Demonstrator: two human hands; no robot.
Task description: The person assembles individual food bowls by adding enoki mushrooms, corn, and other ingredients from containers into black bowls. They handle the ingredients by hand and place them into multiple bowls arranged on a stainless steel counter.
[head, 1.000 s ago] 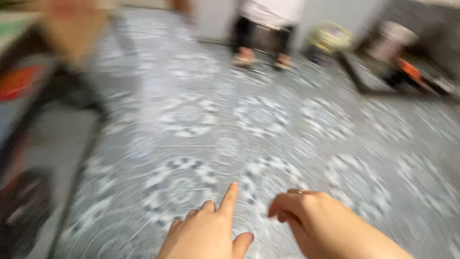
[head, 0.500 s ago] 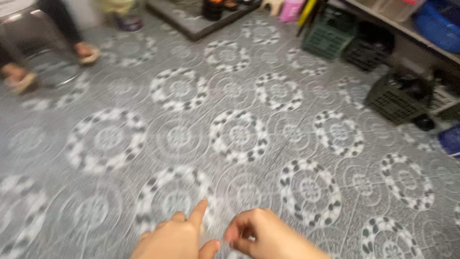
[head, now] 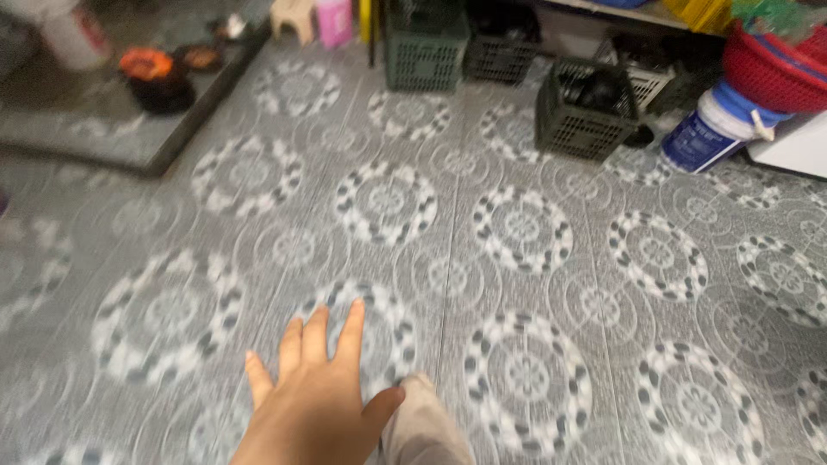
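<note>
Left hand: the bare left hand is stretched forward low in the view, palm down, its fingers spread flat and released, grasping nothing.
Right hand: out of sight.
Under the hand: the grey floor tiles patterned with white rings; whether the hand touches them cannot be told.
Beside the thumb: a beige cloth-covered shape, touching or just beside it.
Far edge, middle: a dark green slatted plastic crate, with a black plastic basket to its right.
Far right: a blue-and-white plastic tub lying tilted under a red plastic basket.
Far left: a dark raised mat carrying an orange-topped round thing, blurred.
Top: a pink plastic bottle, well apart from the hand.
</note>
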